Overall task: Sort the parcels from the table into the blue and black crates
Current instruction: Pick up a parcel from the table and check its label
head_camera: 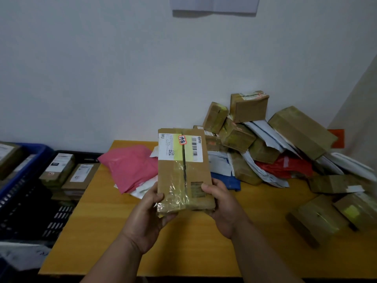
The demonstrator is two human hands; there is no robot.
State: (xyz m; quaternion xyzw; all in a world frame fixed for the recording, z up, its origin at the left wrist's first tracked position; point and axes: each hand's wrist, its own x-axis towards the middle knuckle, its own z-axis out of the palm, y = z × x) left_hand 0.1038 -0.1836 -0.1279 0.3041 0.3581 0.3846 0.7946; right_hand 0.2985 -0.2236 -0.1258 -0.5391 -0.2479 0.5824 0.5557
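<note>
A flat brown cardboard parcel (183, 172) with a white shipping label and clear tape is held up above the wooden table (183, 248), label facing me. My left hand (151, 213) grips its lower left corner. My right hand (222, 207) grips its lower right edge, thumb on the front. A black crate (36, 217) stands left of the table with several boxes in it. Further left is a blue crate (24, 170) holding boxes too.
A heap of cardboard boxes (248, 107) and white, red and blue mailer bags covers the table's back right. A pink mailer bag (130, 166) lies behind the held parcel. More boxes (318, 217) sit near the right edge. A white wall is behind.
</note>
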